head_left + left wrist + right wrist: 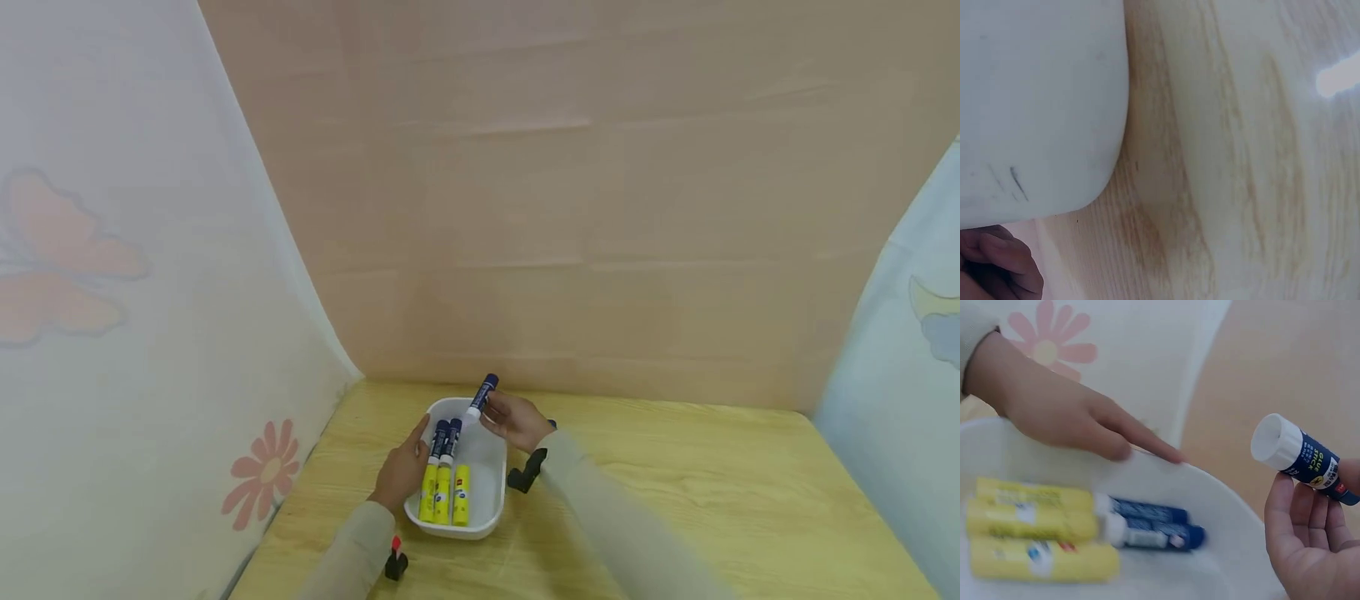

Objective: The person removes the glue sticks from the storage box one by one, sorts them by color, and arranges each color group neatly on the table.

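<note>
A white tub (491,500) holds several glue sticks: yellow ones (461,496) at the near end and two dark blue ones with white ends (438,442) beyond them. My right hand (517,421) pinches another blue glue stick (483,395) above the tub's far right rim; in the right wrist view that glue stick (1310,459) has its white end turned to the left. My left hand (402,473) rests at the tub's left rim, its index finger extended along it, as the right wrist view also shows (1066,415).
The wooden table (675,483) stretches away to the right. A small dark blue end (552,423) shows behind my right wrist. Behind the table hangs a brown sheet (600,250); a pale cloth with a butterfly and a flower (270,471) is at the left.
</note>
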`<state>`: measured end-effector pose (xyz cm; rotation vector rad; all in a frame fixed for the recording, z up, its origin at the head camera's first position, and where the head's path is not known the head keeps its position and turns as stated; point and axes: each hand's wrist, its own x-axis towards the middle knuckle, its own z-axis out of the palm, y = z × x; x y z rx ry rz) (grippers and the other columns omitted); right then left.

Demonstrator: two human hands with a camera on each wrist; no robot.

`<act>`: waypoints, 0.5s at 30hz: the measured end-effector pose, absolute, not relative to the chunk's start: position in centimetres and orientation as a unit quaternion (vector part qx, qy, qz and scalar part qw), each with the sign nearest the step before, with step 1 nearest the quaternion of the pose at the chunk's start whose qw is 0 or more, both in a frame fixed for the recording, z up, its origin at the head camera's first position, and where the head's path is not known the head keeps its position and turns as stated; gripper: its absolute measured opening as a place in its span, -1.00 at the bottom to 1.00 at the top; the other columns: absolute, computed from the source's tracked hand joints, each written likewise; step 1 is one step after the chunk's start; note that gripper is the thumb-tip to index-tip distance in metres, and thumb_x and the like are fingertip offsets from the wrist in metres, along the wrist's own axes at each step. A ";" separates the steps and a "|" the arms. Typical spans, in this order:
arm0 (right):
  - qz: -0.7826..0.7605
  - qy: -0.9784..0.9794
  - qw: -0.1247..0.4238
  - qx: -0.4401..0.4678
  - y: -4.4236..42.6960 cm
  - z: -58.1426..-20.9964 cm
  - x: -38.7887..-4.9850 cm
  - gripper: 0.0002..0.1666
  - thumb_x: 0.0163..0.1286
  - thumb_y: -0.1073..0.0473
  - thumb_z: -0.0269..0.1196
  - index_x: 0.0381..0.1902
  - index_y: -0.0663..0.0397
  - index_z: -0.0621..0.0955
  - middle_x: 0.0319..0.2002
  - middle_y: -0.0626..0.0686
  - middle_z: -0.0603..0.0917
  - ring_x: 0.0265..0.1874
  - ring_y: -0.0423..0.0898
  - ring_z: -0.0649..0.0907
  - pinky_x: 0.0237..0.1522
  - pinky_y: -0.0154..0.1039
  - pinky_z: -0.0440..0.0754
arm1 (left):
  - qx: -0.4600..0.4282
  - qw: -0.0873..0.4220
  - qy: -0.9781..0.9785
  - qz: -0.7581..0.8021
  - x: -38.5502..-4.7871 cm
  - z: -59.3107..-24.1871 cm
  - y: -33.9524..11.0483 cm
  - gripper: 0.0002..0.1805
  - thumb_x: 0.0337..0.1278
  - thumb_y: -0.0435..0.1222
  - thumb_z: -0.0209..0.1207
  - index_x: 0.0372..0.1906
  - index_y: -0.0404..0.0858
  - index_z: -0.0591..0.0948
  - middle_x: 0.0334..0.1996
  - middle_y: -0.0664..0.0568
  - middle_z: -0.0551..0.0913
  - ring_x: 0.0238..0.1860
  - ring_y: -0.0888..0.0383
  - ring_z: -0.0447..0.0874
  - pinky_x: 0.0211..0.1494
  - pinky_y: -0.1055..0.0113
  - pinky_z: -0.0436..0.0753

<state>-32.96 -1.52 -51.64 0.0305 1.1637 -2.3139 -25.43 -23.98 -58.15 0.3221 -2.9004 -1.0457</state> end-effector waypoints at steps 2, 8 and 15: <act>-0.857 0.440 0.268 -0.001 -0.3 -51.2 -33.5 -0.54 0.52 0.31 0.00 0.31 0.37 0.30 0.00 0.12 0.50 0.02 -0.04 0.52 0.24 -0.04 0.39 | 0.106 0.022 -0.935 -0.336 -25.5 -57.9 -24.2 -0.42 0.45 -0.10 -0.14 0.51 0.25 0.15 -0.74 0.03 0.31 -0.76 0.16 0.23 -0.67 0.27 0.32; -0.841 0.467 0.274 -0.006 4.5 -50.7 -34.8 -0.47 0.55 0.32 -0.06 0.40 0.37 0.19 0.10 0.13 0.42 0.12 -0.03 0.46 0.26 -0.07 0.38 | 0.104 0.024 -0.936 -0.335 -25.7 -57.7 -24.2 -0.41 0.46 -0.10 -0.15 0.52 0.22 0.13 -0.75 0.04 0.29 -0.76 0.16 0.21 -0.68 0.28 0.30; -0.781 0.556 0.285 0.006 10.6 -51.5 -35.1 -0.58 0.56 0.29 -0.05 0.29 0.37 0.32 -0.01 0.09 0.50 -0.01 -0.08 0.53 0.13 -0.11 0.49 | 0.100 0.020 -0.933 -0.346 -25.7 -58.0 -23.5 -0.41 0.46 -0.10 -0.14 0.52 0.23 0.13 -0.75 0.04 0.30 -0.76 0.16 0.23 -0.67 0.27 0.31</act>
